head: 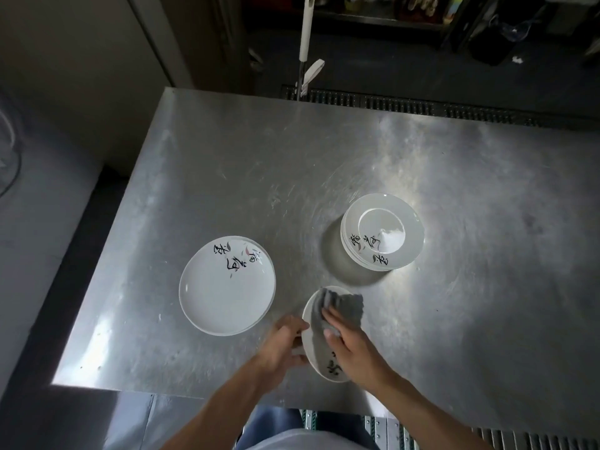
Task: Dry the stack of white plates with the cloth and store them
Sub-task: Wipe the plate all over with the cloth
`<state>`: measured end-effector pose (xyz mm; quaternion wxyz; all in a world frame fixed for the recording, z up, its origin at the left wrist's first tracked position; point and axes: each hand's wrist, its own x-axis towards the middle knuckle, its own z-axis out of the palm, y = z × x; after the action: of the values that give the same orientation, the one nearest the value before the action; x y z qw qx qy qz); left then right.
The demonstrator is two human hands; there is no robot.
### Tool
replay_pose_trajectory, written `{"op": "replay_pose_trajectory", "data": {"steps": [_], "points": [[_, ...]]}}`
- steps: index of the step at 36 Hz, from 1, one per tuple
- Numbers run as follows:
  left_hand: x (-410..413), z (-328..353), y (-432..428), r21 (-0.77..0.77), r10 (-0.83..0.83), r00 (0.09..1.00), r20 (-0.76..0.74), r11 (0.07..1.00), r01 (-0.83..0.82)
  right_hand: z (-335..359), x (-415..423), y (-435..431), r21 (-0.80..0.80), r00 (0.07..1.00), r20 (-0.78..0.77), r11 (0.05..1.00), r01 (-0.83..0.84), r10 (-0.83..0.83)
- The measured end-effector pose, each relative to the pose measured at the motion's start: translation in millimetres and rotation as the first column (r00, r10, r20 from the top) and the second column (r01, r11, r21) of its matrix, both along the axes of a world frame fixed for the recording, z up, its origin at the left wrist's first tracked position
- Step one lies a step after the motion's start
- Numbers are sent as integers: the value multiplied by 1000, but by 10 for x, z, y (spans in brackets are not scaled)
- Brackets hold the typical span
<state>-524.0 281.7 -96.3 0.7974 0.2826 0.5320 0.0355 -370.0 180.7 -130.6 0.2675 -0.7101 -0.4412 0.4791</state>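
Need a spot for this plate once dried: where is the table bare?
The table is bare beyond both stacks and right of the right stack. A narrower gap lies between it and the left stack. Crowded around the held plate.

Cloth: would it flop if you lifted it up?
Probably floppy: the cloth lies crumpled in folds under the right hand. Probably light too: it looks thin. It would likely hug the plate rather than stay flat.

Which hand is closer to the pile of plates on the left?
Left. The left hand grips the rim of the plate being wiped, just right of the pile. The right hand is farther right, pressing the cloth onto that plate.
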Motion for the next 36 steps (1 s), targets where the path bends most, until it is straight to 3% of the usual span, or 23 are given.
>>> {"op": "replay_pose_trajectory", "data": {"steps": [3, 4, 6, 8, 12, 15, 17, 19, 21, 24, 26, 29, 33, 36], "points": [[19, 21, 50, 33, -132, 991, 15, 991, 131, 26, -5, -57, 74, 970, 137, 974, -214, 203], [24, 25, 39, 35, -149, 988, 34, 988, 148, -22, 29, -49, 85, 955, 205, 969, -234, 213], [25, 13, 18, 12, -142, 989, 51, 990, 142, -109, 97, -25, 22, 947, 303, 992, -121, 109], [40, 17, 7, 2, -145, 988, 51, 989, 146, -133, 107, -13, -19, 949, 309, 998, -59, 62], [51, 28, -29, -4, -220, 974, 60, 975, 221, -92, 21, -63, 103, 919, 264, 939, -329, 293], [30, 16, -61, -38, -255, 965, 58, 966, 257, -180, 162, -17, 51, 932, 353, 993, -110, 85], [46, 38, -73, -44, -257, 964, 72, 965, 260, -193, 154, -47, 10, 951, 298, 995, -94, 87], [53, 59, -86, -35, -242, 967, 75, 969, 245, -172, 64, -110, 83, 961, 167, 968, -237, 221], [56, 61, -110, -35, -213, 976, 45, 976, 214, -133, 18, -146, 125, 934, 143, 930, -345, 327], [76, 60, -197, -41, -88, 996, -36, 995, 86, -200, 130, -50, 128, 903, 337, 937, -326, 268], [107, 68, -275, -69, 64, 995, -72, 995, -69, -251, 221, 34, -42, 884, 417, 976, -215, 213], [133, 73, -362, -107, 186, 981, -51, 976, -191, -252, 268, 104, -185, 927, 338, 978, -100, 159], [76, 63, -267, -56, 118, 991, -69, 991, -122, -165, 166, 19, -104, 988, 36, 984, -144, 148], [39, 62, -165, 4, -17, 998, -61, 1000, 18, -114, 53, -154, 2, 980, 4, 980, -201, 201]]}}
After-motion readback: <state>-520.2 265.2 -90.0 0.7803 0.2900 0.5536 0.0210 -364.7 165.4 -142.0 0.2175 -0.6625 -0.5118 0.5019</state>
